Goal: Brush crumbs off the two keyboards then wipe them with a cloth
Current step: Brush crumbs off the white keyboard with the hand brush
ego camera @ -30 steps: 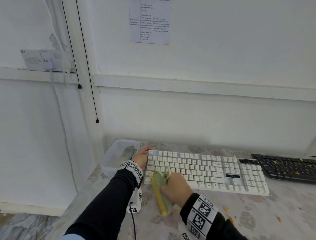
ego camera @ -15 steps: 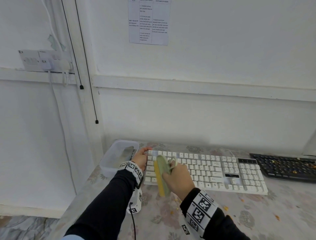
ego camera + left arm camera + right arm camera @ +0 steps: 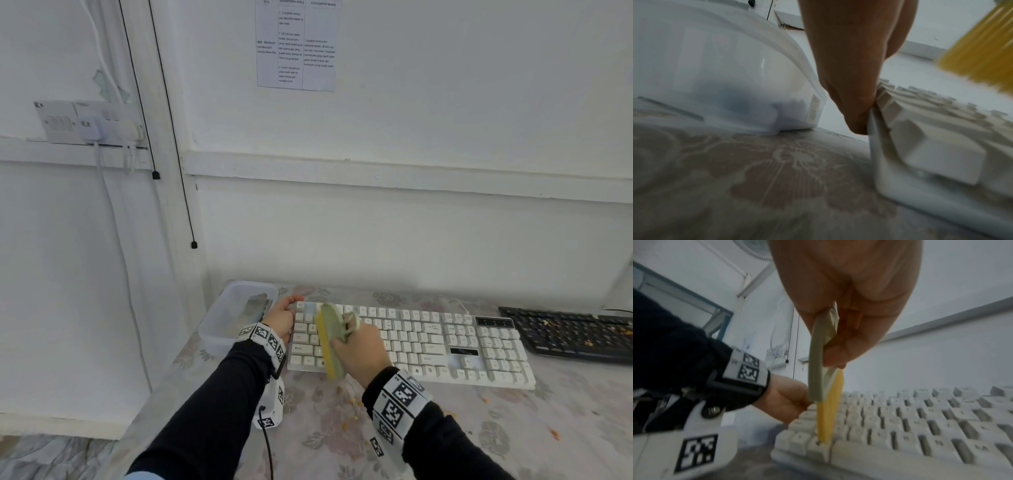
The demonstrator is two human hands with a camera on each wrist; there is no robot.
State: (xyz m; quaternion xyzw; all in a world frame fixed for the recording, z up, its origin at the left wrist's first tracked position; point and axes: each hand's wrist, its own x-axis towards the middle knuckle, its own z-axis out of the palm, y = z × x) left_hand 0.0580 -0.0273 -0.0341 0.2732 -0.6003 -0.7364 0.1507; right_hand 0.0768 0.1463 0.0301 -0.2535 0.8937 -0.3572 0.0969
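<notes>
A white keyboard lies across the flowered table. My right hand grips a pale green brush with yellow bristles, and the bristles touch the keys at the keyboard's left end. My left hand holds the keyboard's left edge, with its fingers curled over the side. A black keyboard scattered with orange crumbs sits at the far right, apart from both hands.
A clear plastic tub holding a grey cloth stands just left of my left hand, close to the wall. Orange crumbs lie on the tablecloth in front of the white keyboard. The wall runs right behind both keyboards.
My right hand has carried the brush from the table in front of the keyboard up onto its left keys. My left hand has stayed on the left edge.
</notes>
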